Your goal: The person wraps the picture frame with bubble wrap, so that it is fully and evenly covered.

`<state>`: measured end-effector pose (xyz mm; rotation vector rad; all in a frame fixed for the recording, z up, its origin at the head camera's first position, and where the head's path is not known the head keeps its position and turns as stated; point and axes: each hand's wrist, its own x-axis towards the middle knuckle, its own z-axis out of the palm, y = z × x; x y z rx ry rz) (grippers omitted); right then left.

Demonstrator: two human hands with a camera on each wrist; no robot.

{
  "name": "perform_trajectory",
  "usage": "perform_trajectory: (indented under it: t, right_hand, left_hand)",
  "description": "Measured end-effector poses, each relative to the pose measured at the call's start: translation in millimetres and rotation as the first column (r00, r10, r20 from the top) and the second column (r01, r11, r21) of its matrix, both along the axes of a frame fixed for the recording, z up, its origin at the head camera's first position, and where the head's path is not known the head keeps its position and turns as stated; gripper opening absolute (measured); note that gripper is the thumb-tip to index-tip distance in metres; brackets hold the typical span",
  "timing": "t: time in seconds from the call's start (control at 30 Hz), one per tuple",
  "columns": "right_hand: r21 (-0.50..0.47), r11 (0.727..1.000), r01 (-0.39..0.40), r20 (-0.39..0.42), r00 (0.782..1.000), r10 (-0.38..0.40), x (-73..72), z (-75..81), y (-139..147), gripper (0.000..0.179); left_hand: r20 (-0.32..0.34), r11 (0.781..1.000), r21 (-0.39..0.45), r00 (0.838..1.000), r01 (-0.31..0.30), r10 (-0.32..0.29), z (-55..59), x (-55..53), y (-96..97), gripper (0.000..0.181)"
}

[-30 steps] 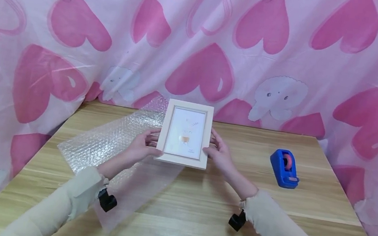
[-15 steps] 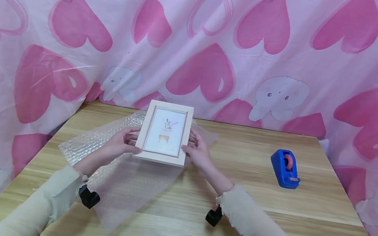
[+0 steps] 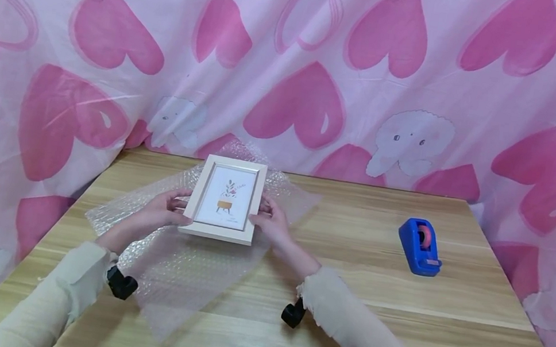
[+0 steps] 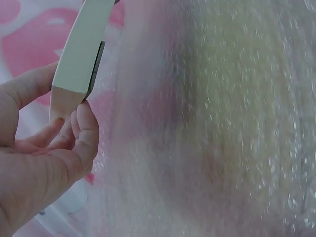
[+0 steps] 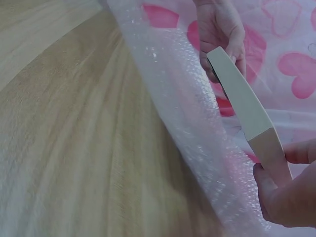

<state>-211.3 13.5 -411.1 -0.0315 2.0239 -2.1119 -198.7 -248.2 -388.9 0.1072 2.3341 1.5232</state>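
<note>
Both hands hold a pale wooden picture frame point(image 3: 225, 197) with a small potted-plant print inside, tilted face up above the bubble wrap. My left hand point(image 3: 165, 208) grips its left edge, thumb on the front at the lower left corner and fingers behind. On the opposite edge, my right hand point(image 3: 273, 222) pinches the frame between thumb and fingers. The left wrist view shows the frame's side point(image 4: 81, 54) and dark backing edge, raised over the wrap. Bubble wrap point(image 3: 192, 279) lies flat and slanted beneath, its middle hidden by the frame.
A blue tape dispenser point(image 3: 420, 247) with a pink roll stands at the right of the wooden table point(image 3: 369, 323). Behind the table's back edge hangs a pink curtain point(image 3: 306, 26) with hearts. The bubble wrap's far corner reaches that back edge.
Both hands have carried the picture frame leftward and slightly lower, from the wrap's right side to over its middle. The bubble wrap and tape dispenser stay in place.
</note>
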Motion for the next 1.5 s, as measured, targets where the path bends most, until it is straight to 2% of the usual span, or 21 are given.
perform_trajectory:
  t: [0.13,0.3,0.67,0.9,1.13,1.5]
  right_hand:
    - [0.019,0.999,-0.033,-0.01,0.999,0.033,0.7,-3.9,-6,0.073]
    - [0.006,0.998,-0.058,0.003,0.998,0.058,1.1,-13.1,-13,0.077]
    - [0.099,0.993,-0.066,0.037,0.997,0.063,8.4,-30.6,-20,0.079]
    - [0.176,0.982,-0.063,0.003,0.998,0.064,9.7,-41.8,-22,0.08]
    - [0.219,0.974,-0.058,-0.029,0.997,0.065,11.1,-41.5,-22,0.078]
    - [0.217,0.974,-0.069,-0.036,0.996,0.078,10.9,-42.3,-21,0.077]
  left_hand:
    - [0.019,0.999,-0.031,1.0,0.01,-0.009,-2.7,-4.2,-9.5,0.077]
    - [0.057,0.999,-0.03,0.998,0.015,-0.013,-5.6,-7.6,-18.1,0.078]
    - [0.141,0.997,-0.079,0.99,0.006,0.005,-24.4,-1.5,-19.3,0.077]
    - [0.138,0.999,-0.032,0.99,-0.007,0.011,-37.5,1.4,-20.4,0.076]
    - [0.133,1.0,-0.015,0.991,-0.007,0.009,-36.1,2.7,-19.0,0.075]
    - [0.094,0.995,-0.095,0.995,-0.025,0.034,-37.7,1.6,-19.7,0.076]
